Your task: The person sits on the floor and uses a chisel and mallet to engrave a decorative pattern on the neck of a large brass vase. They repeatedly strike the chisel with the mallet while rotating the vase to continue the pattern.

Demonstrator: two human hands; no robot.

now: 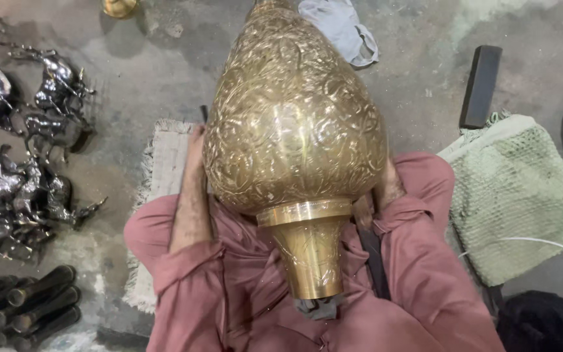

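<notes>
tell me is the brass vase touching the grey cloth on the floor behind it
Cannot tell. In the head view the brass vase overlaps the near edge of the grey cloth, but from above its narrow end could rest on the cloth or hang over it.

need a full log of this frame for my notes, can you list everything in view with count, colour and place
engraved vase: one, shiny brass-gold, centre, lying across the lap with its foot toward the camera
horse figurines: several, exact count unclear, dark silvery metal, floor at left
metal tubes: a handful, dark, bottom left
small round object: one, gold, top edge
grey cloth: one, top centre
dark bar: one, black, upper right
knitted cloth: one, pale green, right
fringed mat: one, off-white, under the person
left hand: mostly hidden beside the vase, pink sleeve
right hand: mostly hidden behind the vase, pink sleeve
</notes>
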